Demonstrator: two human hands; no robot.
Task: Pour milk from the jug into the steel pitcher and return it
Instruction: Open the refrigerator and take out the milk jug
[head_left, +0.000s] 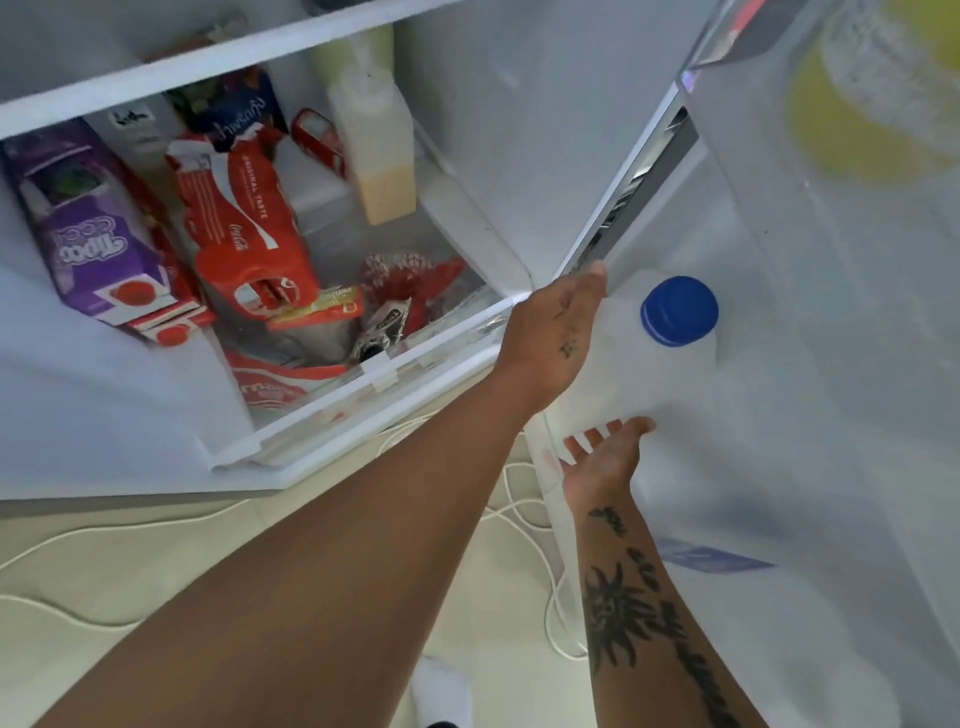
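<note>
Head view, as I log it:

1. Milk jug (623, 364): white, blue cap (679, 310) on, upright at the inner side of the open fridge door (810, 291). I cannot tell whether it is resting on a shelf.
2. Left hand (553, 332): against the jug's left side with its back to me. Most fingers are hidden behind the jug, so I cannot tell if they grasp it.
3. Right hand (602, 454): fingers straight and spread, tips touching the jug's near side.
4. Fridge drawer (363, 395): holds a purple carton (88, 244), a red Coca-Cola pack (244, 228) and a pale bottle (376, 156).
5. White cable (519, 499): on the floor below.
</note>
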